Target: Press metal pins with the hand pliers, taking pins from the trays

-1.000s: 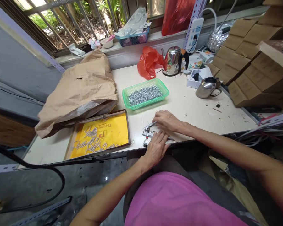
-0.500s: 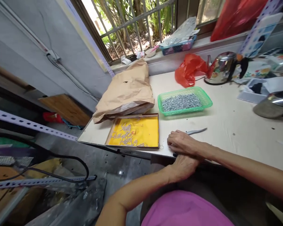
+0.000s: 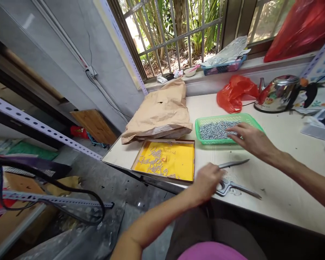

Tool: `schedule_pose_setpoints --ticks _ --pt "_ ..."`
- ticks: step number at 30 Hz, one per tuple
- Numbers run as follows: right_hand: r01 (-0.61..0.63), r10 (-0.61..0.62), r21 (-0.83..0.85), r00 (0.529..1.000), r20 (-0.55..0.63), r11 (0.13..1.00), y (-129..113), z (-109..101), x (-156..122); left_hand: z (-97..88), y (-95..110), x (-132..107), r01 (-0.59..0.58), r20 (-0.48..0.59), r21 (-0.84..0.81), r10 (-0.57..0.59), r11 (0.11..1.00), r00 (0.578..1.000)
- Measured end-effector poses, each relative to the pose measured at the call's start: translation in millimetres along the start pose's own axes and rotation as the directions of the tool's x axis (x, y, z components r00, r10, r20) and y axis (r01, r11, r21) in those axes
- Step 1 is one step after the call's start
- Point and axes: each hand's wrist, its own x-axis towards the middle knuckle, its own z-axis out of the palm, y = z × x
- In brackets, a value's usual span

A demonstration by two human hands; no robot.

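My right hand (image 3: 250, 139) reaches over the near right side of a green plastic basket (image 3: 206, 143). Its fingers are apart, with nothing visible between them. Many small silvery metal pins (image 3: 215, 130) fill the basket. Close to the table's front edge is my left hand (image 3: 209, 180), smeared by motion, its fingers partly hidden. Beside it lie grey-handled scissors (image 3: 239, 187) and a slim grey blade-like tool (image 3: 234, 163), its near end close to the hand. Left of that hand, a shallow box lid (image 3: 182, 164) with a yellow bottom holds scattered metal pins (image 3: 155, 164).
Behind the lid lies a large brown paper bag (image 3: 162, 110). A red plastic bag (image 3: 237, 94) and a steel kettle (image 3: 277, 94) stand at the back. To the right is a white box (image 3: 319, 126). The table's front edge runs just before my lap.
My hands, together at the table edge before, are now apart. The right moved up over the basket, uncovering the scissors; the left moved up onto the table edge. The camera view has shifted.
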Motion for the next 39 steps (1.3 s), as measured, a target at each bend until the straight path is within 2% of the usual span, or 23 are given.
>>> schedule_pose_setpoints --ticks 2,4,5,6,8,11,13,16,24,29,33,39 --pt "-0.003 0.000 0.074 0.999 0.037 0.997 -8 -2 -28 -21.0 -48 -15 0.247 -0.068 0.103 -0.241 0.964 0.968" --pt "-0.018 0.006 0.160 0.997 0.074 0.987 -18 -2 -60 -43.4 -100 -30 0.449 -0.096 0.203 -0.439 0.870 0.893" --pt "-0.035 0.016 0.195 0.995 0.101 0.980 -21 -1 -76 -53.6 -124 -37 0.505 -0.081 0.246 -0.501 0.828 0.861" --pt "-0.055 0.025 0.226 0.990 0.136 0.973 -23 1 -93 -62.3 -146 -44 0.533 -0.055 0.277 -0.541 0.800 0.840" --pt "-0.119 0.062 0.256 0.974 0.218 0.959 -23 8 -122 -74.3 -179 -55 0.522 0.033 0.287 -0.553 0.803 0.832" --pt "-0.202 0.122 0.265 0.950 0.288 0.943 -17 17 -156 -80.7 -204 -66 0.458 0.193 0.252 -0.508 0.852 0.840" --pt "-0.221 0.137 0.266 0.944 0.300 0.938 -14 20 -169 -81.0 -209 -68 0.437 0.248 0.242 -0.490 0.866 0.835" --pt "-0.223 0.137 0.264 0.942 0.306 0.938 -14 19 -174 -81.6 -210 -68 0.431 0.260 0.279 -0.500 0.858 0.826" --pt "-0.150 0.080 0.251 0.960 0.269 0.956 -39 15 -158 -87.9 -208 -61 0.418 0.268 0.346 -0.515 0.840 0.814" --pt "-0.161 0.077 0.258 0.949 0.306 0.953 -50 10 -160 -92.3 -203 -64 0.396 0.299 0.340 -0.498 0.853 0.814" --pt "-0.179 0.089 0.265 0.944 0.318 0.947 -52 7 -165 -95.3 -197 -64 0.430 0.295 0.345 -0.532 0.834 0.794" --pt "-0.181 0.095 0.268 0.948 0.305 0.946 -53 9 -168 -94.2 -197 -69 0.530 0.224 0.342 -0.615 0.776 0.756"
